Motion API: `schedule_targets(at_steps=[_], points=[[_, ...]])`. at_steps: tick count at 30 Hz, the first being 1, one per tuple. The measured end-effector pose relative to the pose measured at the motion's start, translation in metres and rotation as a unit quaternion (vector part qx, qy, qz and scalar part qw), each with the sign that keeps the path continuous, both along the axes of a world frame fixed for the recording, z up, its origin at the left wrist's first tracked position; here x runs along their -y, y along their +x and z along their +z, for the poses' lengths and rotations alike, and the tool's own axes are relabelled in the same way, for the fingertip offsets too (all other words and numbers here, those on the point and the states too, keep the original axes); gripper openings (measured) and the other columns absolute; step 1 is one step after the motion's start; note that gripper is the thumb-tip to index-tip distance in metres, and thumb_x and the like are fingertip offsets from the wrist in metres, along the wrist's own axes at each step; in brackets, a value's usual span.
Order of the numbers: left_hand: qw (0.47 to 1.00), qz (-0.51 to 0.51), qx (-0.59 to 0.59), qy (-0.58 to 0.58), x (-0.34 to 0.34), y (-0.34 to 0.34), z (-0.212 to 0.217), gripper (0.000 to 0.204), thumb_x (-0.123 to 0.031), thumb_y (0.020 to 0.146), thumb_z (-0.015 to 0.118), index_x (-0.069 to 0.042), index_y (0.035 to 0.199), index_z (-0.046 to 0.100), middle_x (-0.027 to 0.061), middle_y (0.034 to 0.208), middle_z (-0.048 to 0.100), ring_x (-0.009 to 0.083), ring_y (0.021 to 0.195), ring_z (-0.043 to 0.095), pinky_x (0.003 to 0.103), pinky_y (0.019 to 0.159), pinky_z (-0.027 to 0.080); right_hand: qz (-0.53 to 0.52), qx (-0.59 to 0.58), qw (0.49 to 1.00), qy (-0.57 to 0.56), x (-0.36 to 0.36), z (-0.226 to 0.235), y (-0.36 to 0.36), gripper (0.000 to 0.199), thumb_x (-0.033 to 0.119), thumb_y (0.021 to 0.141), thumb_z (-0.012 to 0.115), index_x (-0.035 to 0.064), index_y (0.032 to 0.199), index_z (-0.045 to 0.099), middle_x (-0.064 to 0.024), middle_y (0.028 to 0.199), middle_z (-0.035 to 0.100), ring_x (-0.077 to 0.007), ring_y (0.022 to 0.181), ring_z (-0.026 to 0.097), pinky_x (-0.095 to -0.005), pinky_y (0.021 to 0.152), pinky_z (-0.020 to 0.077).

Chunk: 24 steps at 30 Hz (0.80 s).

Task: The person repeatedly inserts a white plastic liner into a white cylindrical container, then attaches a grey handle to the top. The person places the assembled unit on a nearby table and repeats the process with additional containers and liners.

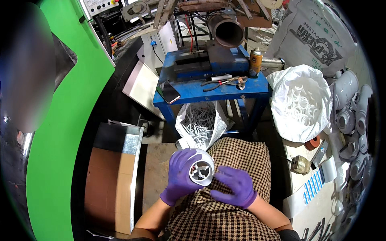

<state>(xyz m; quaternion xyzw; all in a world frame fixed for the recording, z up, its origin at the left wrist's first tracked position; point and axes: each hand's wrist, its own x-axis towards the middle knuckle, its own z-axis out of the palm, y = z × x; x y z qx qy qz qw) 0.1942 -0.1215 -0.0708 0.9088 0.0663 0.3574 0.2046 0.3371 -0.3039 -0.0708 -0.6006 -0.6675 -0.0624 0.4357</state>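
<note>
Low in the centre of the frame, a person in purple gloves works over a checked lap. The left hand (181, 174) is wrapped around a white round pipe fitting (202, 172), its open end facing up; the right hand (235, 186) rests open just beside it, fingertips touching its rim. Above them, under a blue metal table (225, 90), stands one open clear bag of small white parts (200, 124). At right, one open white sack (299, 102) holds white rings. A large printed white sack (317, 34) fills the upper right corner. On the table stands one orange-and-black spray can (255, 62). Grey pipe fittings (352, 120), too many to count, crowd the right edge. A strip of blue-and-white labels (311, 188) lies at lower right.
</note>
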Motion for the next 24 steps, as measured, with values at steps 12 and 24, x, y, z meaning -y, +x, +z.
schedule_targets(at_steps=[12, 24], points=[[0.994, 0.039, -0.030, 0.094, 0.034, 0.028, -0.024, 0.048, -0.030, 0.074, 0.081, -0.009, 0.115, 0.070, 0.0074, 0.126, 0.069, 0.0340, 0.129, 0.056, 0.059, 0.116, 0.028, -0.074, 0.003, 0.963, -0.261, -0.006, -0.034, -0.014, 0.049, 0.031, 0.079, 0.078, 0.0140, 0.121, 0.061, -0.0086, 0.108, 0.064, -0.0260, 0.083, 0.069, -0.0403, 0.068, 0.0566], [0.975, -0.013, 0.095, 0.198, 0.010, 0.123, -0.056, 0.038, -0.036, 0.085, 0.076, -0.017, 0.117, 0.068, 0.0016, 0.124, 0.066, 0.0315, 0.129, 0.056, 0.059, 0.115, 0.034, 0.192, -0.650, 0.723, -0.136, 0.006, -0.022, 0.036, 0.073, 0.024, 0.096, 0.069, 0.0065, 0.156, 0.030, -0.0113, 0.097, 0.067, -0.0109, 0.071, 0.063, -0.0246, 0.054, 0.0503]])
